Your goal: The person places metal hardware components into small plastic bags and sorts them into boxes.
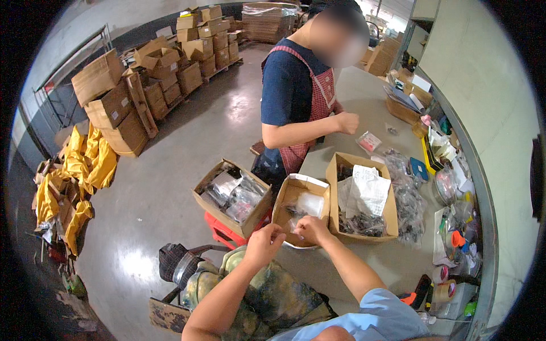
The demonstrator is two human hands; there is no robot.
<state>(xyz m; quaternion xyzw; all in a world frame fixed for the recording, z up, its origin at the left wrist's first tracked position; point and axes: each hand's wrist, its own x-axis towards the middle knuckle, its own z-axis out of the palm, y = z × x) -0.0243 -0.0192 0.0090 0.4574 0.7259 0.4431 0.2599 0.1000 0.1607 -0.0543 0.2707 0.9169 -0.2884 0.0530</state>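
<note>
Over the left edge of the shallow cardboard box [282, 196], my left hand [265, 244] has its fingers pinched together; what they hold, if anything, is too small to make out. My right hand [311, 229] is closed at the near end of that box, its fingertips on a small clear plastic bag [293, 224]. Farther inside the same box lie a stack of clear, whitish bags [310, 203] and some small dark pieces. To the right, a deeper carton [364, 236] contains many small dark parts, with handwritten paper sheets [368, 190] on top.
At left, a carton of packed bags [233, 196] rests on a red stool [218, 228]. A co-worker [296, 96] in a checked apron stands across the table corner. Bagged parts [406, 207], tape rolls [443, 291] and clutter line the wall. Stacked cartons [165, 74] stand on the floor behind.
</note>
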